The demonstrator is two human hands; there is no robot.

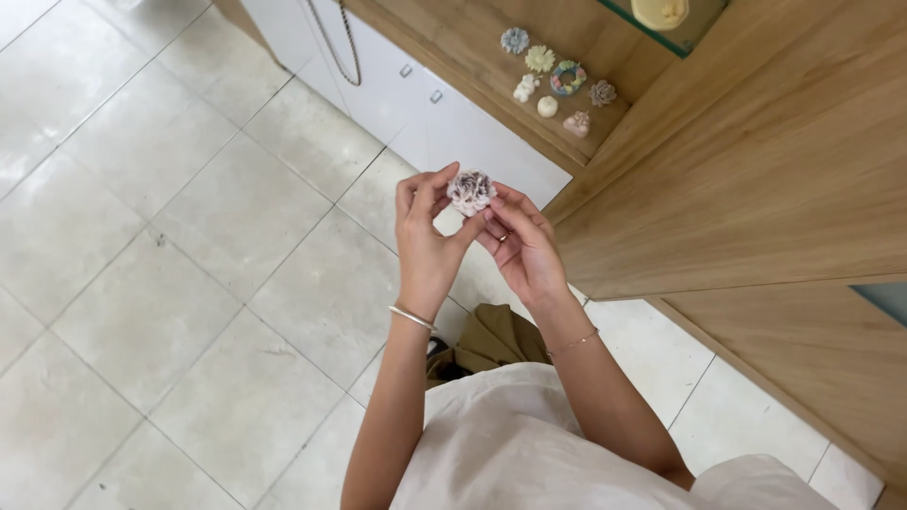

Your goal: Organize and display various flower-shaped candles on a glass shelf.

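both hands raised in front of the body, above a tiled floor [170, 283]. the left hand [427, 241] and right hand [522, 247] meet at a small flower [470, 192], pale with darker purple-grey petal edges. left grip: thumb and fingers pressed onto the flower's left side and underside, pinching it. right grip: fingertips [501, 200] closed against the flower's right side, thumb below it; also pinching. the flower sits between the two grips, at the fingertips, clear of the palms, face turned up toward the camera.

a thin bangle [412, 317] circles the left wrist, below the left grip. a fine bracelet [573, 341] circles the right wrist. a ring [503, 238] shows on a right finger.

beyond the grips, up and to the right, a wooden shelf [472, 57] carries a cluster of small pieces: a blue flower [515, 40], a yellow-green flower [539, 59], a ringed piece [568, 77], a white figure [525, 88], a white ball [547, 107], a pink piece [577, 124] and a grey-brown flower [602, 93]. all well apart from the held flower. white cabinet doors [453, 123] stand under the shelf. a wooden panel [756, 189] lies right of the grips.
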